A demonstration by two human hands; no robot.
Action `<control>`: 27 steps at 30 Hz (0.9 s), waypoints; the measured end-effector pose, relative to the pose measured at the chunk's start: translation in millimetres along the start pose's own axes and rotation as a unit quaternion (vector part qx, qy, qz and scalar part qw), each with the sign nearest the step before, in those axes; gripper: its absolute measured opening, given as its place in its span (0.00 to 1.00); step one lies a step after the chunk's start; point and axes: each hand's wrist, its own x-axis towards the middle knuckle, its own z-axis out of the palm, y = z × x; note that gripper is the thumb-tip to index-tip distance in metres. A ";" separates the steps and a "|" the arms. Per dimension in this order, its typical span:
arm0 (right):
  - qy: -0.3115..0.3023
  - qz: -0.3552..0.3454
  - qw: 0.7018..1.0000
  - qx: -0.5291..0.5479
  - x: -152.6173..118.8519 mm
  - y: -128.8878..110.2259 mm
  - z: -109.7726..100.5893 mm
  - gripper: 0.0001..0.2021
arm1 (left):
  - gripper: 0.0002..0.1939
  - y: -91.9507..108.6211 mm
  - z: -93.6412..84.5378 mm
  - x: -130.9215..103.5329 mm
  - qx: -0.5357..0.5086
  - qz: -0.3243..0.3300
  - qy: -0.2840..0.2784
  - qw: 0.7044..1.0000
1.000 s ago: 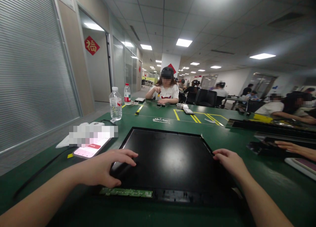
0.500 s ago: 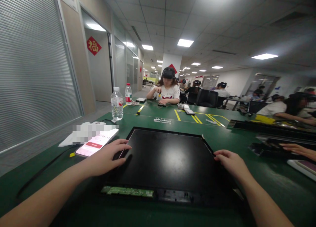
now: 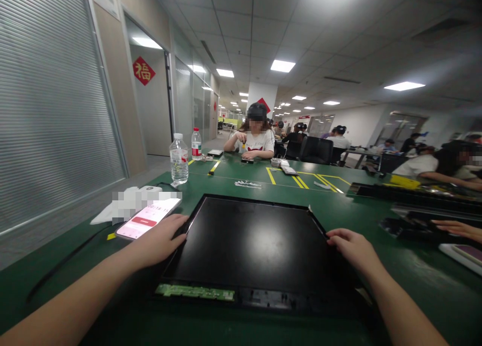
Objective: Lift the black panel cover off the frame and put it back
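Note:
A flat black screen panel (image 3: 259, 235) in a thin dark frame lies in front of me on the green table. Along its near edge runs a green circuit board strip (image 3: 195, 292), beside dark parts. My left hand (image 3: 163, 235) has its fingers and thumb at the panel's left edge, gripping the frame; the fingertips' undersides are hidden. On the opposite side, my right hand (image 3: 348, 243) pinches the right edge with fingers closed. A lit phone (image 3: 146, 219) lies just beyond my left hand, partly covered by it.
Water bottles (image 3: 179, 160) (image 3: 196, 144) stand at the back left. A white bag (image 3: 107, 210) and a black cable (image 3: 64, 263) lie on the left. Small white scraps (image 3: 246, 184) sit behind the panel. A co-worker's hand (image 3: 457, 228) and dark parts are at right; another person (image 3: 256, 135) sits opposite.
My left hand has moved left, from over the panel's surface to its left edge. My right hand stays at the right edge.

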 end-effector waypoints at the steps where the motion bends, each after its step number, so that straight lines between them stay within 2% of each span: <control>1: 0.001 0.000 1.000 -0.001 0.1 0.5 0.0 0.13 | 0.30 -1.1 0.5 0.2 0.010 -0.011 -0.005 1.000; 6: 0.001 -0.008 1.000 -0.001 0.2 1.7 0.1 0.14 | 0.28 -1.6 0.3 1.5 0.038 -0.017 -0.024 0.999; 11: 0.006 0.000 1.000 -0.014 -1.4 -1.6 -1.9 0.14 | 0.23 -0.9 0.2 2.3 0.018 -0.009 -0.004 1.000; 19: 0.031 -0.001 0.999 -0.028 -1.7 -1.3 -3.6 0.13 | 0.21 5.1 -3.3 2.8 0.001 -0.006 -0.001 1.000; 23: -0.007 0.000 1.000 -0.012 1.7 4.4 1.7 0.13 | 0.19 11.0 -9.3 1.3 -0.041 -0.022 0.008 0.999; 27: -0.015 -0.005 1.000 -0.025 2.6 5.2 4.2 0.14 | 0.16 10.8 -13.7 3.0 -0.118 -0.045 0.047 0.991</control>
